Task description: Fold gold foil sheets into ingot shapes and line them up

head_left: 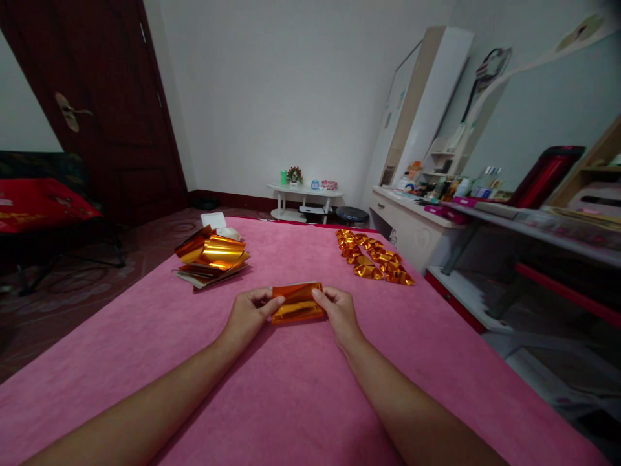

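A sheet of shiny gold foil paper point(298, 303) is stretched between my two hands, just above the pink tablecloth point(291, 382). My left hand point(252, 310) pinches its left edge, thumb on top. At the right edge, my right hand point(338, 310) grips it the same way, its thumb near the upper corner. A pale strip shows along the sheet's far edge. Ahead and to the left lies a loose stack of gold foil sheets point(211, 255). Folded gold foil pieces point(371, 255) sit in rows to the far right.
Behind the foil stack is a white box point(213, 220). A white dressing table point(412, 207) crowded with bottles stands along the right. Against the back wall is a low white table point(305, 189); a red bag point(43, 204) rests at the left.
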`<state>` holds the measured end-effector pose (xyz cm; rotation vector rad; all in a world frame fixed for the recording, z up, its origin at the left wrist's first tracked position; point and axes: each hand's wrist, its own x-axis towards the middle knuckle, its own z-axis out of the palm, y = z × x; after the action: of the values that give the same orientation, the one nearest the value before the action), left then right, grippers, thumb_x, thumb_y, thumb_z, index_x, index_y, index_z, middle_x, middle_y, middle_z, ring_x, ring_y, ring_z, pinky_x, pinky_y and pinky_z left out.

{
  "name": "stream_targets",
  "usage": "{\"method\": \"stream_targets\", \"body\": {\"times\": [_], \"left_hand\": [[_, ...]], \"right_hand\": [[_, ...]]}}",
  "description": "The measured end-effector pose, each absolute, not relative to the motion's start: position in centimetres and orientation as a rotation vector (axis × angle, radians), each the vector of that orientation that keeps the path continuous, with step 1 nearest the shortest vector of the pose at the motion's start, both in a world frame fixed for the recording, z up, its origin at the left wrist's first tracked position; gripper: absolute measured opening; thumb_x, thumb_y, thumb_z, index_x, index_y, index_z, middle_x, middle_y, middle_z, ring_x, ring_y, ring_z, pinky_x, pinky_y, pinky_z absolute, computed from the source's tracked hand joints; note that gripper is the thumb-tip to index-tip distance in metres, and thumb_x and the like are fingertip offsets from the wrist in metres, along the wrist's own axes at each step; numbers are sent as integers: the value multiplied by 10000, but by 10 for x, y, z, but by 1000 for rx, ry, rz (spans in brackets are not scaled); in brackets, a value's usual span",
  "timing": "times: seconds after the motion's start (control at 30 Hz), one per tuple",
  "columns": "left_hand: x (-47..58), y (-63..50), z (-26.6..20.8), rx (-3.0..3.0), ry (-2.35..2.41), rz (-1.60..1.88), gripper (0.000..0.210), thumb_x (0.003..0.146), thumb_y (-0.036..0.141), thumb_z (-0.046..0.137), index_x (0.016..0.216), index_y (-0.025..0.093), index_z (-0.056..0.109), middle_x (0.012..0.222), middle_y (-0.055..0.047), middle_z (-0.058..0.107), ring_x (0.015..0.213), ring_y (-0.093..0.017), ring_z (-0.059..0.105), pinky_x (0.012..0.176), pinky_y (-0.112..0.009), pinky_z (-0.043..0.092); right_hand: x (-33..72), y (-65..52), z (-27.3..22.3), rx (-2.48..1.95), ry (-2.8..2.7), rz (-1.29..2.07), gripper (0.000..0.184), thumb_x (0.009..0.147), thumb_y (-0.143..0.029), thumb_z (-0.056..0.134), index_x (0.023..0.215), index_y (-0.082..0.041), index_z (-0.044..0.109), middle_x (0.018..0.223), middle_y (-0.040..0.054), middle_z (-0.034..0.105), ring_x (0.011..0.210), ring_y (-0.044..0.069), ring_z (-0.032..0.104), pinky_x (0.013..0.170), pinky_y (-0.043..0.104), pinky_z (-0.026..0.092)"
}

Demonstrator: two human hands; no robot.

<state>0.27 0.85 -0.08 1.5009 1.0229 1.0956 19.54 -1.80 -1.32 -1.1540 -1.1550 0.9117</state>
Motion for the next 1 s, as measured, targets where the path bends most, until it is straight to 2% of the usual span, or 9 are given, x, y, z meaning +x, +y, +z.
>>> {"method": "stream_targets", "body": {"times": [0.4, 0.57, 0.67, 0.8, 0.9, 1.0], "left_hand": [[3, 10, -1, 1499, 1033, 1095, 324, 681, 396, 699, 561, 119, 583, 497, 35, 467, 480, -75, 404, 483, -186, 293], [1, 8, -1, 1513, 973, 1128, 332, 763, 394, 637, 586, 119, 584, 549, 22, 489, 519, -83, 421, 501, -189, 313], [0, 7, 0, 1544, 945, 1164, 375, 818, 385, 585, 554, 120, 556, 562, 19, 475, 549, -84, 422, 525, -190, 323], [1, 6, 2, 1589, 930, 1195, 381, 821, 363, 590, 528, 121, 556, 552, 16, 482, 550, -88, 438, 534, -194, 331], [2, 7, 2, 1583, 951, 1208, 349, 788, 342, 628, 522, 122, 578, 528, 14, 498, 536, -91, 458, 531, -194, 346], [1, 9, -2, 1534, 989, 1209, 290, 743, 336, 677, 558, 121, 614, 513, 15, 517, 504, -88, 462, 509, -191, 350]], "right_hand": [[196, -16, -17, -1129, -1176, 920, 343, 762, -469, 619, 668, -140, 642, 582, -14, 521, 557, 118, 434, 526, 227, 329], [194, -19, -11, -1112, -1186, 889, 303, 773, -400, 625, 614, -143, 620, 564, -24, 497, 560, 112, 432, 540, 223, 329], [194, -20, -9, -1086, -1224, 838, 255, 779, -359, 627, 644, -146, 657, 643, -2, 569, 629, 133, 493, 594, 232, 376], [195, -20, -9, -1042, -1220, 781, 180, 763, -320, 651, 699, -158, 695, 811, 35, 658, 777, 175, 572, 719, 267, 436], [197, -19, -10, -1035, -1136, 849, 129, 722, -290, 692, 751, -165, 709, 800, 28, 675, 747, 168, 587, 702, 269, 451], [197, -17, -13, -1046, -1045, 928, 156, 681, -282, 728, 781, -164, 708, 733, 11, 676, 665, 149, 582, 652, 260, 451]]}}
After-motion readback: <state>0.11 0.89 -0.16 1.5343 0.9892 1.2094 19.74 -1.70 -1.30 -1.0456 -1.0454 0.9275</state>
